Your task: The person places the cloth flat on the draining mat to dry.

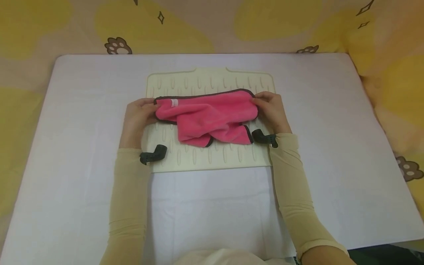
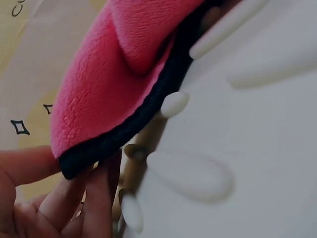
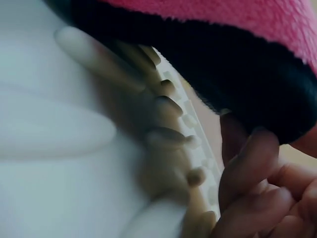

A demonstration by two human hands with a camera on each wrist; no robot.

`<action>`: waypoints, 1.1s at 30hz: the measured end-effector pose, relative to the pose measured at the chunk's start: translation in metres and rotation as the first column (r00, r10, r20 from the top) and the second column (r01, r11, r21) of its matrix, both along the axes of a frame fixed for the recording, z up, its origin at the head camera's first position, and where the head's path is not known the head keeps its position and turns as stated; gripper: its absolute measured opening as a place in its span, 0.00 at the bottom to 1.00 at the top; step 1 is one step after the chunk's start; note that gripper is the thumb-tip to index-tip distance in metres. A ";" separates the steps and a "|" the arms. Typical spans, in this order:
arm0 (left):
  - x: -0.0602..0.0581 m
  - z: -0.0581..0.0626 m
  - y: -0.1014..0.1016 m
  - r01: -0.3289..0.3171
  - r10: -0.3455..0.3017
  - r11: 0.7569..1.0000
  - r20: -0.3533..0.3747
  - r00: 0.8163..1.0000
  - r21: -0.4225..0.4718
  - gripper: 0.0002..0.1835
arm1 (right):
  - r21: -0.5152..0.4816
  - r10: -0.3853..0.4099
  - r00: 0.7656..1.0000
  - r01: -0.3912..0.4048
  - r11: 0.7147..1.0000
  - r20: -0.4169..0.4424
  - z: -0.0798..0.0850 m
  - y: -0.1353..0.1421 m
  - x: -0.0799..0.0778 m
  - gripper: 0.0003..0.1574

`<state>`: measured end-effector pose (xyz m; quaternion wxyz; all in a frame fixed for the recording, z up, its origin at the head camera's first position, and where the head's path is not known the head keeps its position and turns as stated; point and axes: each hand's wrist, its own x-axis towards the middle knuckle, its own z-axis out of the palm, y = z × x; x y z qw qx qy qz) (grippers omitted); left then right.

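Note:
A pink plush cloth (image 1: 215,114) with dark edging and a small white tag (image 1: 174,103) is stretched between both hands, its upper edge drawn nearly straight. Its lower part hangs in loose folds over a cream ridged board (image 1: 165,158). My left hand (image 1: 137,114) pinches the cloth's upper left corner; the left wrist view shows thumb and fingers (image 2: 99,193) on the dark trim. At the upper right corner, my right hand (image 1: 269,108) pinches the cloth between thumb and fingers. In the right wrist view, fingers (image 3: 257,163) lie beneath the dark edge of the cloth (image 3: 267,29).
The ridged board lies on a white-covered table (image 1: 331,147). Yellow patterned fabric (image 1: 198,25) hangs behind the table and along its sides. A black wrist device (image 1: 154,154) sits at the left cuff, another black device (image 1: 264,138) at the right.

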<state>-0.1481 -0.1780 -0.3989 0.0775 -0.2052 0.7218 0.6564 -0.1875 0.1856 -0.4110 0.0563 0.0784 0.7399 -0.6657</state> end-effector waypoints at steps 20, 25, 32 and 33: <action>-0.032 0.018 -0.004 0.085 -0.082 0.971 0.023 0.996 -0.223 0.16 | 0.174 0.026 1.000 -0.025 0.984 -0.006 0.010 -0.001 -0.022 0.06; -0.046 0.017 -0.004 0.029 -0.028 0.990 0.006 1.000 -0.139 0.08 | 0.138 -0.012 0.999 0.017 0.990 -0.035 0.012 -0.001 -0.029 0.06; -0.064 0.020 -0.004 -0.109 0.111 0.991 -0.025 0.993 0.073 0.03 | 0.130 -0.102 0.993 0.109 0.986 -0.063 0.013 -0.003 -0.040 0.09; -0.066 0.019 -0.003 -0.113 0.114 0.991 -0.018 0.993 0.069 0.03 | 0.130 -0.108 0.992 0.115 0.985 -0.062 0.012 -0.003 -0.041 0.09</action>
